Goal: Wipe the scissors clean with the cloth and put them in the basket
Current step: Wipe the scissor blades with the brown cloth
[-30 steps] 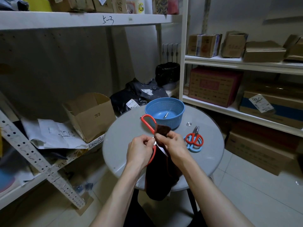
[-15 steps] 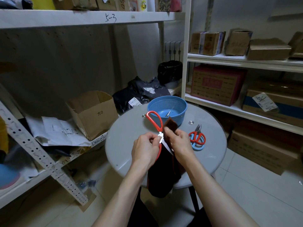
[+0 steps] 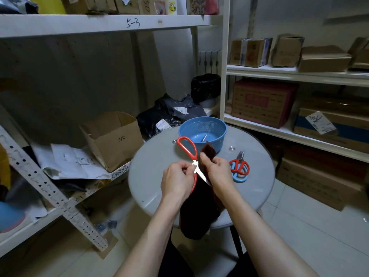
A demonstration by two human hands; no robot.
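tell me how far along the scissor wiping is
Done: one small metal item already lies in the blue basket; what it is I cannot tell. In hand: the left hand holds the red-handled scissors while the right hand pinches the dark cloth onto a blade. Left: finishing the wipe, dropping this pair in the basket, and probably the smaller scissors lying on the table.

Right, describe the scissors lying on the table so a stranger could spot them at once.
Start at the round grey table, then look right of the blue basket. The small scissors lie flat there, red handles resting on something light blue. Unlike the bigger red scissors in the left hand, no cloth touches them.
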